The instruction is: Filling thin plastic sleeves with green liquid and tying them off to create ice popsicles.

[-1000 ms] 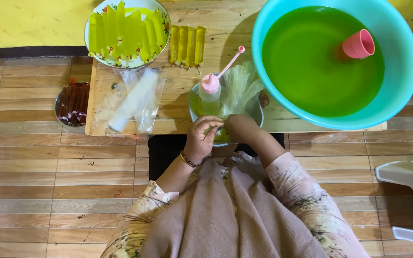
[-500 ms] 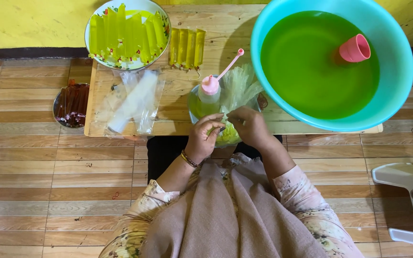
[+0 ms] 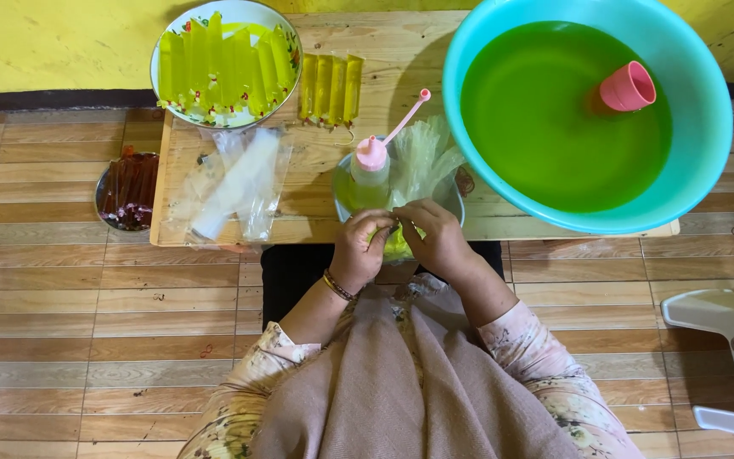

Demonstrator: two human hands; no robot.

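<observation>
My left hand [image 3: 360, 249] and my right hand [image 3: 435, 236] meet at the near edge of a low wooden table [image 3: 486, 228]. Together they pinch the top of a small plastic bag of green liquid [image 3: 398, 246]. The bag hangs between the fingers, mostly hidden. Just beyond the hands stands a squeeze bottle [image 3: 370, 174] with a pink cap and long pink nozzle, inside a small bowl [image 3: 456, 201] with more clear bags [image 3: 425, 157].
A large teal basin [image 3: 698, 170] of green liquid with a pink cup [image 3: 628, 87] floating fills the table's right. A plate of filled green bags [image 3: 223, 64], more beside it [image 3: 330, 87], empty bags [image 3: 235, 183], a dish of dark red bags [image 3: 127, 191], white stool [image 3: 715, 310].
Both hands have drawn slightly nearer to me and closed together on the bag; the right hand has swung in over it.
</observation>
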